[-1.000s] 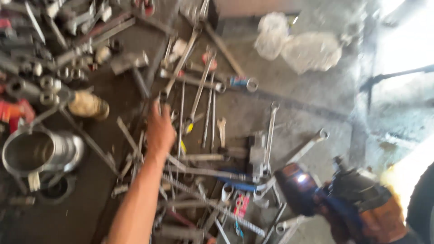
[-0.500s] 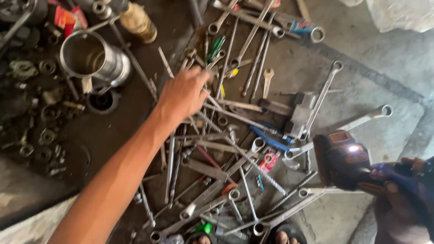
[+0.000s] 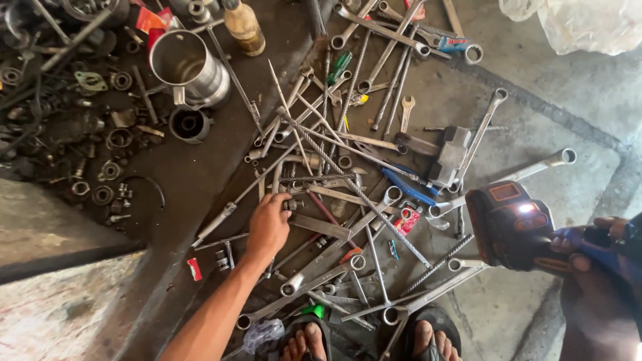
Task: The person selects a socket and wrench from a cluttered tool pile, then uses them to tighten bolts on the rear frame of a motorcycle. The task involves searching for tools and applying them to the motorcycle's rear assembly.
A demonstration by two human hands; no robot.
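My left hand [image 3: 267, 226] reaches down into a heap of wrenches [image 3: 348, 200] spread on the oily floor. Its fingers curl around a small dark socket-like piece [image 3: 291, 204] at the left edge of the heap. My right hand [image 3: 588, 267] grips a cordless power tool [image 3: 511, 227], orange and black with a blue handle. The tool's white lamp is lit, and it hovers over the right side of the heap. A long threaded rod [image 3: 361, 194] lies diagonally across the wrenches.
A hammer [image 3: 448, 157] and blue-handled pliers [image 3: 408, 190] lie among the wrenches. At the upper left stand a steel cylinder [image 3: 187, 67] and a bottle [image 3: 244, 27], with rings and washers [image 3: 100, 174] scattered nearby. Two sandalled feet [image 3: 428, 334] are at the bottom, plastic bags [image 3: 582, 23] at the top right.
My left hand has drawn back from the upper middle of the heap to its left edge and closed on a small piece. The lit tool stays in my right hand.
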